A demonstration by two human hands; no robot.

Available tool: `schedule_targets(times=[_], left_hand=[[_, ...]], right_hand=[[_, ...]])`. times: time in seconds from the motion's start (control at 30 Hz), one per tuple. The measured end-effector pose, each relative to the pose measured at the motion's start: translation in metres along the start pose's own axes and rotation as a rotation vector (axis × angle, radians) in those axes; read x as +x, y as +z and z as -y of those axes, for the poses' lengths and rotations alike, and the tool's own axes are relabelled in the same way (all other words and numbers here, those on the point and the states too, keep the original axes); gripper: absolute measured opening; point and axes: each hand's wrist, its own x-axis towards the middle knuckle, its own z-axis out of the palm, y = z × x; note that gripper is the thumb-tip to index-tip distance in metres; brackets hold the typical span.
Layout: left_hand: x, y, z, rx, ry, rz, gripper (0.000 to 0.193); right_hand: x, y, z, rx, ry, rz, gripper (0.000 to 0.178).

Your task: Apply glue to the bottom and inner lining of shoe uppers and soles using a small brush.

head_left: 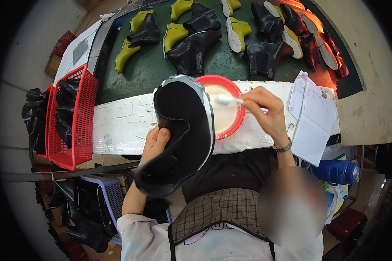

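Observation:
My left hand (156, 140) grips a black boot upper (200, 143), its thumb pressed on the dark inside. The upper is tilted with its hollow side showing, and a pale band runs along its outer edge. In my right hand (268, 111), a small white brush (231, 100) is pinched between thumb and fingers; its head is blurred. The brush is over a red basin (238, 124) of cream-coloured liquid (223, 119). Whether the bristles touch the liquid, I cannot tell. Part of the basin is hidden behind the upper.
Beyond the white bench (122, 126), a green belt (152, 65) carries yellow boot lasts (174, 35) and black boots (196, 54). Red baskets (86, 117) with black pieces stand left. An open notebook (311, 135) and blue bottle (335, 172) are right; a purple basket (111, 195) sits lower left.

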Motion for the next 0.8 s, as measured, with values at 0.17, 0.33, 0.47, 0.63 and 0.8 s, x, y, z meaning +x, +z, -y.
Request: schedule_targets(times=[0.17,0.33,0.47,0.63,0.8], left_hand=[[0.013,-0.008,0.009,0.222,0.209,-0.110,0.049],[0.028,-0.010,0.009,0.317,0.372,-0.200,0.047],[0.029,-0.010,0.005,0.380,0.398,-0.255,0.047],[0.032,0.015,0.009,0.349,0.388,-0.180,0.047],[0.030,0.028,0.003,0.368,0.408,-0.145,0.048]], right_hand=[[0.007,0.007,-0.020,-0.552,-0.100,0.012,0.010],[0.009,0.016,-0.021,-0.960,-0.252,0.248,0.009],[0.008,0.006,0.000,-0.446,-0.055,-0.080,0.012],[0.011,0.010,0.016,-0.080,-0.042,-0.114,0.015],[0.025,0.009,0.013,-0.133,-0.204,-0.216,0.015]])
